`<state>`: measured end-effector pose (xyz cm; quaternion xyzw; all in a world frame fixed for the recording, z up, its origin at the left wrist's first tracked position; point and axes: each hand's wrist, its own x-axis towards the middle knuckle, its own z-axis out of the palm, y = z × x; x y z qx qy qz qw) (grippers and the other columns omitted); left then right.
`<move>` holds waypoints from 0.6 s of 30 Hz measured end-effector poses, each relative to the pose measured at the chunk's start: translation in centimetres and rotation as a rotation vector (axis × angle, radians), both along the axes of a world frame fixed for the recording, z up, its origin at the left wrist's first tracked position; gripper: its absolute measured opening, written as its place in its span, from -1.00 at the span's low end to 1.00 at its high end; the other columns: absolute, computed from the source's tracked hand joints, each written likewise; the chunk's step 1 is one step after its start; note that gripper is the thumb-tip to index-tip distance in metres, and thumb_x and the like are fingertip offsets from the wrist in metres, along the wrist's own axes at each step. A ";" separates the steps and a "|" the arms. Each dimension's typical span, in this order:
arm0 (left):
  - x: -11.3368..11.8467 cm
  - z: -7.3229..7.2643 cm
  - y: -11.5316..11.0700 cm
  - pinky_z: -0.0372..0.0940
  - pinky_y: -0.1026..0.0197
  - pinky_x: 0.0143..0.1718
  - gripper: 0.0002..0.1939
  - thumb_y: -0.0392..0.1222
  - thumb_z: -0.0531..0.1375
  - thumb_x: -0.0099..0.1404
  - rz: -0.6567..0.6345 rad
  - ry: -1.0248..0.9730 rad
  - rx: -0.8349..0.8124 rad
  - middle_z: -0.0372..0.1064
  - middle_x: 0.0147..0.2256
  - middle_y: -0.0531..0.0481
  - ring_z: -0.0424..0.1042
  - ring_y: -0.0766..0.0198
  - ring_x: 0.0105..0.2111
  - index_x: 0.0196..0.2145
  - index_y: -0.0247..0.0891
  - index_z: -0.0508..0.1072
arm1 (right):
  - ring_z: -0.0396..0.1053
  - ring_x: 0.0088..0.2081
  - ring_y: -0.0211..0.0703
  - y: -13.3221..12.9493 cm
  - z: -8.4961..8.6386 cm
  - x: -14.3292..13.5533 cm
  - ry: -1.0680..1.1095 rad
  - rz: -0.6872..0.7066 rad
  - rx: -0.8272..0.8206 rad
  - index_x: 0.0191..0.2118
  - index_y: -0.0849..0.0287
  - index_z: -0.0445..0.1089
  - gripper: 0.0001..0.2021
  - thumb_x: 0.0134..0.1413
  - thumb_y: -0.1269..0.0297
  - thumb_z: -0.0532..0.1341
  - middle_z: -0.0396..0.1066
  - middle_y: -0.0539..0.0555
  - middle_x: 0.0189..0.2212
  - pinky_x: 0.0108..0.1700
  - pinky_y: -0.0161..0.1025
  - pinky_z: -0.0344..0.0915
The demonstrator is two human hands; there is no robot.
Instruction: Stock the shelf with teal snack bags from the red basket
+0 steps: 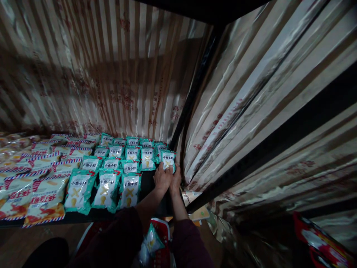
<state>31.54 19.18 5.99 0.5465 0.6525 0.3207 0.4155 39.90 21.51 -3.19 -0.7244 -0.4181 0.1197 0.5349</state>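
Both hands meet at the right end of a dark shelf (149, 186), around one green and white snack bag (168, 159). My left hand (162, 178) has its fingers closed on the lower left of the bag. On its lower right side, my right hand (175, 178) grips the same bag. The bag stands upright, its printed face toward me, in front of another green bag (160, 148). To the left are rows of matching green bags (130, 190), the front ones nearest the shelf edge.
Red, white and blue snack bags (46, 201) fill the shelf's left part. A dark post (192, 93) rises at the corner, beside striped sheeting (134, 74). Below the shelf, a red basket (164, 232) holds green bags (153, 240). Red packaging (320, 238) is at lower right.
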 end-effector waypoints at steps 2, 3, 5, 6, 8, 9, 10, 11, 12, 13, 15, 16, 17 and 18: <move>0.2 -0.4 1.0 0.14 0.12 0.14 -0.46 -0.08 0.05 0.33 -0.007 -0.020 0.005 0.30 0.12 -0.28 0.29 0.07 0.13 0.20 -0.36 0.21 | 0.41 -0.08 0.05 0.9 -0.2 0.3 -0.047 -0.003 -0.006 0.09 0.33 0.25 -0.42 0.10 -0.02 -0.01 0.44 0.33 -0.08 -0.04 -0.08 0.29; 0.3 -0.7 1.5 0.14 0.16 0.14 -0.47 -0.10 0.05 0.34 -0.004 -0.027 0.004 0.30 0.12 -0.28 0.29 0.09 0.13 0.20 -0.37 0.20 | 0.40 -0.07 0.05 1.3 -0.3 0.4 -0.067 0.003 -0.012 0.09 0.33 0.25 -0.43 0.10 0.00 -0.02 0.44 0.33 -0.07 -0.04 -0.08 0.29; 0.5 -1.1 2.3 0.15 0.20 0.13 -0.49 -0.14 0.04 0.34 0.001 -0.038 -0.012 0.32 0.10 -0.25 0.30 0.13 0.12 0.20 -0.36 0.20 | 0.39 -0.04 0.04 2.1 -0.3 0.6 -0.104 0.016 -0.031 0.09 0.33 0.25 -0.44 0.11 0.02 -0.03 0.43 0.33 -0.05 -0.04 -0.08 0.28; 0.5 -1.2 2.7 0.15 0.20 0.13 -0.50 -0.15 0.04 0.34 0.002 -0.041 -0.023 0.33 0.10 -0.24 0.31 0.13 0.11 0.20 -0.35 0.20 | 0.38 -0.03 0.04 2.4 -0.4 0.6 -0.117 0.018 -0.044 0.10 0.33 0.25 -0.44 0.12 0.03 -0.03 0.42 0.34 -0.04 -0.03 -0.08 0.28; 0.6 -1.4 3.2 0.17 0.18 0.11 -0.50 -0.16 0.02 0.34 0.001 -0.048 -0.042 0.34 0.09 -0.25 0.33 0.11 0.10 0.20 -0.35 0.19 | 0.37 0.00 0.04 2.9 -0.3 0.7 -0.136 0.014 -0.073 0.10 0.32 0.25 -0.45 0.14 0.03 -0.04 0.41 0.33 -0.02 -0.01 -0.08 0.27; 0.7 -1.4 3.4 0.17 0.16 0.11 -0.50 -0.15 0.02 0.35 0.001 -0.051 -0.047 0.34 0.08 -0.26 0.33 0.10 0.09 0.20 -0.35 0.19 | 0.36 0.01 0.04 3.1 -0.3 0.7 -0.143 0.013 -0.083 0.11 0.31 0.25 -0.45 0.14 0.03 -0.04 0.40 0.32 -0.02 0.00 -0.08 0.26; 0.7 -1.5 3.6 0.18 0.15 0.11 -0.49 -0.14 0.02 0.34 0.004 -0.053 -0.049 0.34 0.08 -0.27 0.34 0.09 0.09 0.21 -0.35 0.18 | 0.36 0.02 0.05 3.2 -0.3 0.7 -0.152 0.016 -0.088 0.12 0.31 0.24 -0.45 0.15 0.03 -0.05 0.40 0.32 -0.01 0.00 -0.07 0.26; 0.8 -1.6 3.8 0.17 0.14 0.11 -0.48 -0.12 0.03 0.34 0.008 -0.053 -0.049 0.34 0.08 -0.28 0.34 0.08 0.09 0.21 -0.35 0.17 | 0.36 0.02 0.05 3.3 -0.3 0.7 -0.160 0.020 -0.091 0.13 0.32 0.23 -0.45 0.16 0.03 -0.06 0.39 0.32 -0.01 0.01 -0.07 0.26; 0.8 -1.8 4.0 0.17 0.13 0.11 -0.48 -0.12 0.03 0.34 0.010 -0.055 -0.049 0.34 0.08 -0.28 0.33 0.07 0.09 0.21 -0.36 0.17 | 0.35 0.03 0.06 3.3 -0.4 0.6 -0.168 0.023 -0.093 0.14 0.32 0.22 -0.44 0.16 0.04 -0.07 0.39 0.33 -0.01 0.01 -0.07 0.26; 0.9 -2.1 4.1 0.17 0.13 0.11 -0.48 -0.12 0.03 0.34 0.012 -0.058 -0.045 0.34 0.08 -0.28 0.33 0.08 0.09 0.21 -0.36 0.17 | 0.35 0.04 0.06 3.4 -0.4 0.6 -0.175 0.025 -0.096 0.14 0.33 0.21 -0.44 0.17 0.04 -0.08 0.39 0.33 -0.01 0.01 -0.06 0.26; 1.1 -2.7 4.4 0.17 0.16 0.11 -0.49 -0.11 0.05 0.33 0.012 -0.081 -0.026 0.34 0.08 -0.26 0.32 0.10 0.09 0.19 -0.35 0.19 | 0.34 0.05 0.05 3.4 -0.6 0.6 -0.190 0.023 -0.109 0.15 0.34 0.20 -0.44 0.18 0.06 -0.09 0.39 0.33 0.00 0.03 -0.06 0.25; 1.2 -3.0 4.5 0.17 0.17 0.11 -0.49 -0.11 0.07 0.32 0.015 -0.099 -0.010 0.36 0.06 -0.23 0.33 0.12 0.09 0.18 -0.33 0.21 | 0.34 0.05 0.05 3.4 -0.7 0.6 -0.202 0.021 -0.118 0.16 0.34 0.19 -0.45 0.19 0.08 -0.10 0.38 0.33 0.01 0.04 -0.07 0.25; 1.3 -3.4 4.6 0.18 0.19 0.10 -0.50 -0.10 0.09 0.31 0.021 -0.118 0.006 0.38 0.04 -0.21 0.34 0.13 0.08 0.16 -0.32 0.22 | 0.34 0.06 0.04 3.4 -0.8 0.6 -0.219 0.022 -0.125 0.17 0.33 0.18 -0.46 0.19 0.09 -0.10 0.38 0.33 0.02 0.05 -0.07 0.24; 1.4 -3.7 4.7 0.20 0.20 0.09 -0.50 -0.09 0.12 0.29 0.028 -0.133 0.019 0.40 0.02 -0.19 0.35 0.14 0.07 0.15 -0.31 0.24 | 0.33 0.06 0.03 3.4 -0.9 0.7 -0.241 0.028 -0.131 0.18 0.32 0.16 -0.47 0.20 0.11 -0.11 0.37 0.32 0.03 0.06 -0.06 0.23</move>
